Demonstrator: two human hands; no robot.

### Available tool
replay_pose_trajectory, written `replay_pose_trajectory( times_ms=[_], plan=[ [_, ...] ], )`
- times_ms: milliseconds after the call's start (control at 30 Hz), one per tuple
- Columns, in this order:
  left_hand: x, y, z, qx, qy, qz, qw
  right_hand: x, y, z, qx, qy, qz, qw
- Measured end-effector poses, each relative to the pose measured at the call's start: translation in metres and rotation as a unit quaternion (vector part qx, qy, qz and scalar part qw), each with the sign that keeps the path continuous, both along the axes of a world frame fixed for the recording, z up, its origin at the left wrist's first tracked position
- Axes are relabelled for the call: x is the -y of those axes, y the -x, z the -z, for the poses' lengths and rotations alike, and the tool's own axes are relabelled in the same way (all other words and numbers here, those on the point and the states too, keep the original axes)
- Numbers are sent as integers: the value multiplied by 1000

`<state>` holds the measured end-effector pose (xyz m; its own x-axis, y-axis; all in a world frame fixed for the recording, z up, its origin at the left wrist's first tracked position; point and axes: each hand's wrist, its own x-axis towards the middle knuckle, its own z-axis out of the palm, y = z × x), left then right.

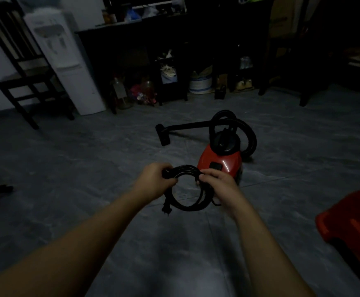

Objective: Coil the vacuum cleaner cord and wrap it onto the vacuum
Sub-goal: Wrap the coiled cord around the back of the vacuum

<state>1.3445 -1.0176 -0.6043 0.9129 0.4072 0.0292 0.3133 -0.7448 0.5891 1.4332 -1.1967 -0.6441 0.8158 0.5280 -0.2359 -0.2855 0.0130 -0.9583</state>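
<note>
From my remote seat I see a red bin (350,224) at the near right; its inside is too dark for me to tell what it holds. Far off, under the dark sideboard (144,39), a white pot with blue bands (200,85) has something pale sticking up out of it.

The black cord (189,207) is gathered into several loops and held in the air between both hands, just on the near side of the red vacuum (221,161) on the floor. My left hand (155,181) has its fingers curled round the coil's upper left. My right hand (217,185) pinches the loops on the right with its fingertips. The plug (165,209) dangles from the coil's lower left, below the left hand.
</note>
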Motion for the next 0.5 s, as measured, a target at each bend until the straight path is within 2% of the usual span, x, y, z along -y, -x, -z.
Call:
replay_pose_trajectory(
  times_ms=[100,200,300,433,500],
  plan=[
    [-22,-9,12,-11,-6,59,998,0,-5,9,-21,65,-81,994],
    [-34,-26,30,-9,26,91,996,-4,-3,13,-7,88,-96,991],
    [-38,-51,43,2,60,108,992,-13,-1,14,-24,93,-37,995],
    [-38,-75,52,23,87,107,990,-29,-4,6,-104,29,99,989],
    [-34,-79,52,43,151,98,983,-40,-7,-1,-157,11,163,974]
  ],
)
